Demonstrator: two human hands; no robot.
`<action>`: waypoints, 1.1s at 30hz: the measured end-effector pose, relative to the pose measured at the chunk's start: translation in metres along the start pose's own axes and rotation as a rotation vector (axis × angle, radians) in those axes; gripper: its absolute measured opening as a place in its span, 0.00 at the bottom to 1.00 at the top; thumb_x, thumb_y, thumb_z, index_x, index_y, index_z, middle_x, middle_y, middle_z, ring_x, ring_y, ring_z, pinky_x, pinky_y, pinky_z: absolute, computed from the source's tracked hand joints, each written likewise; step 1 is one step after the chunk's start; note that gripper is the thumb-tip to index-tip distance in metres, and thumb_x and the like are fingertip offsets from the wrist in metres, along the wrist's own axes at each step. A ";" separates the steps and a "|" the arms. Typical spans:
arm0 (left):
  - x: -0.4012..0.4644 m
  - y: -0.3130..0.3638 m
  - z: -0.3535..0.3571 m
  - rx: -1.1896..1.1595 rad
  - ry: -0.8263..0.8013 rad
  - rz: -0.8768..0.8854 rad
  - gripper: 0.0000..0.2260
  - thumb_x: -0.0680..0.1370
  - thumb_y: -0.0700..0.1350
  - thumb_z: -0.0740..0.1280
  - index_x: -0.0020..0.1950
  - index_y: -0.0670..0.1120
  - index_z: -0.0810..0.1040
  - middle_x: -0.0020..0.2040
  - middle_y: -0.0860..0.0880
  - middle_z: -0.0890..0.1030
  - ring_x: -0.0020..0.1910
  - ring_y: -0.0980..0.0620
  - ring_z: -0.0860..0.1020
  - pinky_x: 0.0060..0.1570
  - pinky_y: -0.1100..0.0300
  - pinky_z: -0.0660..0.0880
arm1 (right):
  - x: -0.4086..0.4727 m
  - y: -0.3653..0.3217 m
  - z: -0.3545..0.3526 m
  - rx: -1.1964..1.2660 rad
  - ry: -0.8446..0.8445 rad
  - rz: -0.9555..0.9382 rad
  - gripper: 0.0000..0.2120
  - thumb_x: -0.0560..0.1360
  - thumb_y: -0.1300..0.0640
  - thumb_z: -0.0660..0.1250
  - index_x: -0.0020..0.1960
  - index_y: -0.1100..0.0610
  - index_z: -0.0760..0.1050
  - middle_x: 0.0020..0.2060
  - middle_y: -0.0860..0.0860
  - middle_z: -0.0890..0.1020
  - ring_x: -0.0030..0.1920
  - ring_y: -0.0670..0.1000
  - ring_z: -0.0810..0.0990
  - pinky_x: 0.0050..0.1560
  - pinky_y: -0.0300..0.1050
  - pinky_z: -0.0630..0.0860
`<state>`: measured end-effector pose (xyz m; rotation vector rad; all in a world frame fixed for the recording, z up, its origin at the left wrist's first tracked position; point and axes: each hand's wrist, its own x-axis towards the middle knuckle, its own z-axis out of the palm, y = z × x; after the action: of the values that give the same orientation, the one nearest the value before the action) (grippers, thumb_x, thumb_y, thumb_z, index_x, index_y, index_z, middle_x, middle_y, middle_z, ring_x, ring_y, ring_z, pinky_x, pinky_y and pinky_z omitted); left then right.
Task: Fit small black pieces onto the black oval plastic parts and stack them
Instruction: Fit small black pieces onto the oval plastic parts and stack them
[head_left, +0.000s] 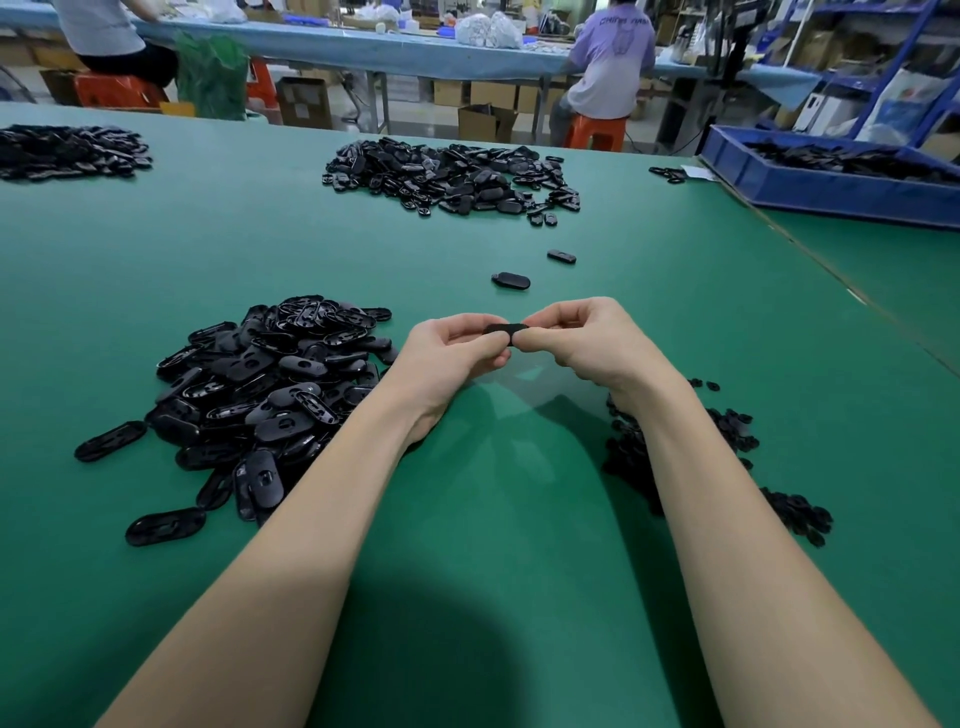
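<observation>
Gripped by left hand (457, 348) and right hand (576, 338): smooth black oval part (503, 328).

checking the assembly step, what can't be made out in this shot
1. Head view: the black oval plastic part is mostly covered by the fingers of the left hand and right hand; a fitted small piece cannot be seen.
2. Pile of small black pieces: partly behind the right forearm.

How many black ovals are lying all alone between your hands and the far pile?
2: one oval part just beyond the hands, another oval part farther back, right. Strays at pile edges not counted.
</observation>
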<state>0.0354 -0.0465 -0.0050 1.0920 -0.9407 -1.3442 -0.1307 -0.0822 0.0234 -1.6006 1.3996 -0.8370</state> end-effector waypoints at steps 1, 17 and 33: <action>0.000 0.000 0.000 -0.009 -0.006 0.000 0.05 0.78 0.33 0.69 0.51 0.40 0.81 0.42 0.46 0.85 0.38 0.54 0.82 0.46 0.65 0.79 | 0.000 0.000 0.000 0.009 0.000 0.000 0.04 0.71 0.55 0.78 0.40 0.52 0.83 0.24 0.36 0.76 0.24 0.35 0.72 0.26 0.26 0.64; -0.002 -0.005 0.006 0.192 0.134 0.108 0.06 0.77 0.34 0.71 0.46 0.44 0.82 0.37 0.46 0.84 0.33 0.56 0.80 0.41 0.67 0.78 | -0.004 -0.001 0.014 -0.078 0.122 -0.036 0.06 0.69 0.54 0.78 0.37 0.51 0.81 0.27 0.41 0.78 0.27 0.39 0.73 0.28 0.30 0.68; 0.063 0.010 0.013 0.927 0.267 0.309 0.08 0.77 0.45 0.73 0.55 0.49 0.85 0.48 0.52 0.84 0.41 0.59 0.77 0.46 0.73 0.67 | 0.006 0.015 -0.011 -0.131 0.034 0.108 0.02 0.72 0.51 0.72 0.44 0.49 0.82 0.36 0.42 0.87 0.24 0.40 0.73 0.33 0.39 0.70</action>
<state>0.0273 -0.1111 0.0022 1.6667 -1.5036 -0.4525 -0.1465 -0.0901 0.0141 -1.5986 1.5783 -0.7247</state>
